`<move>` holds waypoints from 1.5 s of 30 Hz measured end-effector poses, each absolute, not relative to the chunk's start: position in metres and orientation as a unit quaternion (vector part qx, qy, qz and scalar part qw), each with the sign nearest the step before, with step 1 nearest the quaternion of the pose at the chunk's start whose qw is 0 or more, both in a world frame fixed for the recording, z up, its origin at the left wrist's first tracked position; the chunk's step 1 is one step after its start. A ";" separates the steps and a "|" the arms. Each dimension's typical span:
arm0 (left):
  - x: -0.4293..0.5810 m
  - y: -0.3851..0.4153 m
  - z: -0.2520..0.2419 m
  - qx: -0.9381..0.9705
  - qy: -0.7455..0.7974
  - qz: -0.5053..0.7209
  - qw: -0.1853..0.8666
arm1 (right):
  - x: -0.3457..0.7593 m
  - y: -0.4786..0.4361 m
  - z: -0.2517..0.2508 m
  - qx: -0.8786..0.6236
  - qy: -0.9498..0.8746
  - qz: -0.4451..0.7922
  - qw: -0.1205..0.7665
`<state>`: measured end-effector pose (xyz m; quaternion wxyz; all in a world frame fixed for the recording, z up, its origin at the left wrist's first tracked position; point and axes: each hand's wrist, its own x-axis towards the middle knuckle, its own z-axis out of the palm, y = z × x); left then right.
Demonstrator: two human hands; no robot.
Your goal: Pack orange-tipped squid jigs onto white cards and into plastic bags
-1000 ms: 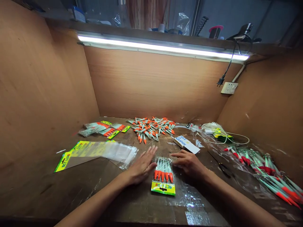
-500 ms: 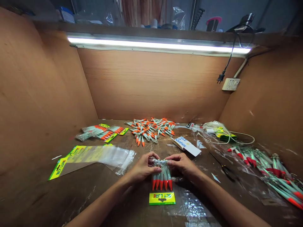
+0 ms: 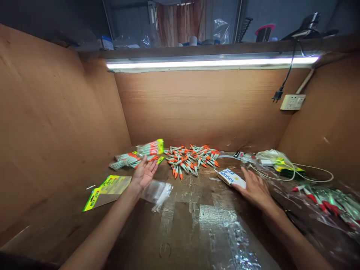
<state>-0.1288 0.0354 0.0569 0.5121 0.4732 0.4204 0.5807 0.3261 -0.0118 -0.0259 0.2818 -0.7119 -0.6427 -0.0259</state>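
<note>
My left hand is open, palm up and fingers spread, just below a clear packet of white-and-orange fishing lures with a yellow header. That packet is blurred and looks to be in the air, apart from my fingers, above a pile of filled lure packets. Over at the right, my right hand is open with its fingers stretched forward. Its thumb and index finger lie at the right end of a small white card box with blue handwriting. Whether they press on it I cannot tell.
Loose lures lie heaped at the back. Empty yellow-headed bags fan out at left. Red-tipped lures, a white cord and plastic wrap lie on the right side. A black plug hangs above.
Both hands have left the packet they held at the middle. My left hand has moved forward and left, with a filled packet now above it. My right hand has moved right to the card box.
</note>
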 end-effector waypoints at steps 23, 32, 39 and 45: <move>-0.056 -0.028 -0.013 0.942 0.260 0.176 0.122 | 0.137 0.100 0.047 -0.475 -0.859 0.071 0.179; -0.068 -0.026 -0.008 0.944 0.240 0.177 0.139 | 0.083 0.160 0.034 -0.449 -0.874 0.071 0.170; -0.068 -0.025 -0.010 0.942 0.249 0.182 0.131 | 0.144 0.151 0.061 -0.438 -0.834 0.263 0.206; -0.069 -0.026 0.001 0.946 0.244 0.171 0.129 | 0.235 0.085 0.049 -0.468 -0.760 0.406 0.197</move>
